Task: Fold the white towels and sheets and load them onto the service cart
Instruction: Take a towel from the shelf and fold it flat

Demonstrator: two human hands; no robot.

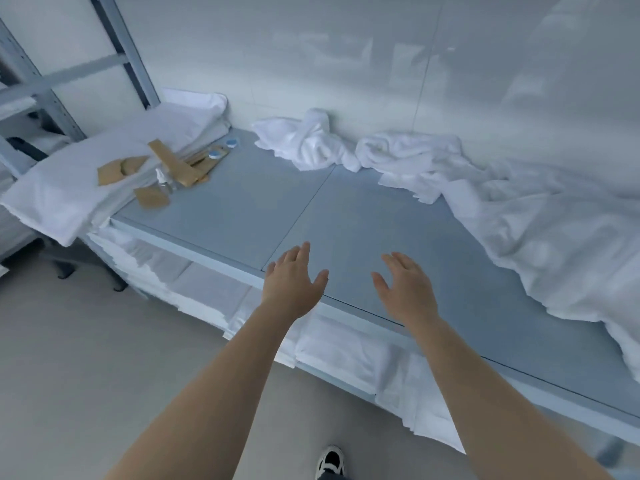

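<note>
My left hand (294, 280) and my right hand (407, 289) hover side by side over the near edge of the grey table (346, 216), both with fingers spread and nothing in them. Two crumpled white towels lie against the back wall, one (304, 140) left of the other (408, 150). A large rumpled white sheet (543, 237) covers the table's right side and hangs over its front edge. A stack of folded white linen (114, 168) sits at the table's left end. The service cart is out of view.
Brown paper packets (173, 164), a small clear bottle (162, 180) and blue-capped items (221, 148) lie on and beside the folded stack. Folded white linen (346, 351) fills the shelf under the table. A metal rack (52, 84) stands at left. My shoe (330, 460) shows on the floor.
</note>
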